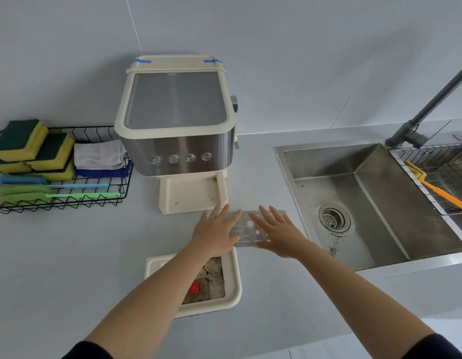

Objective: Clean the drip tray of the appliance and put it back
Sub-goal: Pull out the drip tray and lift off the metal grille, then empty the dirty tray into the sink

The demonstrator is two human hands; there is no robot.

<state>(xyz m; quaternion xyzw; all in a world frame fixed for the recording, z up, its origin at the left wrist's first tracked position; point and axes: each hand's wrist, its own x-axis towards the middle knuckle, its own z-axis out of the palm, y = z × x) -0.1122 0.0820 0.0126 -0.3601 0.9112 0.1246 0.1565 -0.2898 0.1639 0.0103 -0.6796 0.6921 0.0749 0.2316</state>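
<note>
While l. forearm [152, 294] hides drip tray [233, 275], grate [250, 229] lies beyond.

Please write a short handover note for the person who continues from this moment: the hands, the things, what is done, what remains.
Left hand and right hand: open, spread over the metal grate lying on the counter; contact unclear.
Drip tray: out of the coffee machine, on the counter, dirty inside, with a red float.
Done: tray out, grate off.
Left: wash both in the sink, reassemble, slide back.
</note>
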